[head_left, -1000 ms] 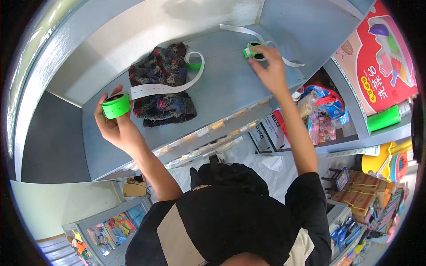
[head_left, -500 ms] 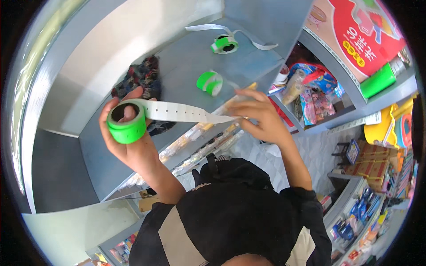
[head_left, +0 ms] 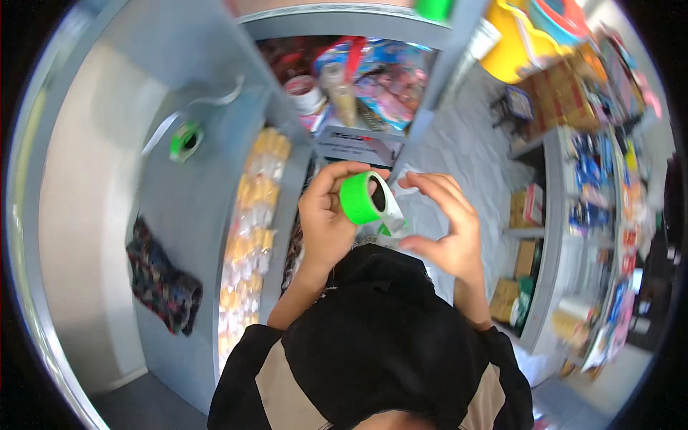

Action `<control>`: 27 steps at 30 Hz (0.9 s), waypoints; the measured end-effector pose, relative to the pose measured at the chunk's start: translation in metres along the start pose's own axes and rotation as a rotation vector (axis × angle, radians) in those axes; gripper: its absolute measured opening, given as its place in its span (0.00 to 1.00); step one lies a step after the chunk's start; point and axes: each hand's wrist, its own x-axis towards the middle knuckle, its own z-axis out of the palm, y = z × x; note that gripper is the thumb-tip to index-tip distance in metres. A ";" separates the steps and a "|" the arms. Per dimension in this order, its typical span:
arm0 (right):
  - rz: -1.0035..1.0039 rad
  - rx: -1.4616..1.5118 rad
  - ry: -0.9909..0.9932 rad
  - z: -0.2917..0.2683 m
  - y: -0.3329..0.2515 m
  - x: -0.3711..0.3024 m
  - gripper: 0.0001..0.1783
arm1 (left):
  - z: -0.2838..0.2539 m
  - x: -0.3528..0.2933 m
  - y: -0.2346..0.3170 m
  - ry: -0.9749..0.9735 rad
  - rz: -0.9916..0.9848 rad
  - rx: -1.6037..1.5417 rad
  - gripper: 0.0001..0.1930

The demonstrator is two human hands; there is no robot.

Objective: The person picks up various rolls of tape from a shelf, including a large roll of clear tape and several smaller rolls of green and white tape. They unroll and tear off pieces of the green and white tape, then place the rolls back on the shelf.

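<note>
A grey counter (head_left: pixel 190 208) stands on the left, bearing a dark patterned cloth (head_left: pixel 163 279). To its right, the right hand (head_left: pixel 455 226) has its fingers apart; the left hand (head_left: pixel 324 215) has its fingers clamped on a green roll (head_left: pixel 357 199), whose white strip (head_left: pixel 393 212) curls near the right thumb.

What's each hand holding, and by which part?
Left hand: the green roll, held by its ring, a finger apparently inside the core. Right hand: open beside it, no hold visible.
</note>
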 end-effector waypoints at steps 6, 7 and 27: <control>0.133 -0.165 0.437 -0.008 -0.012 -0.037 0.29 | 0.058 0.000 -0.034 -0.175 0.332 0.293 0.11; 0.175 -0.174 0.492 -0.011 -0.012 -0.044 0.26 | 0.067 0.001 -0.034 -0.179 0.361 0.283 0.12; 0.466 0.374 0.700 -0.073 -0.001 -0.111 0.17 | 0.117 0.018 -0.044 -0.922 -0.119 0.244 0.23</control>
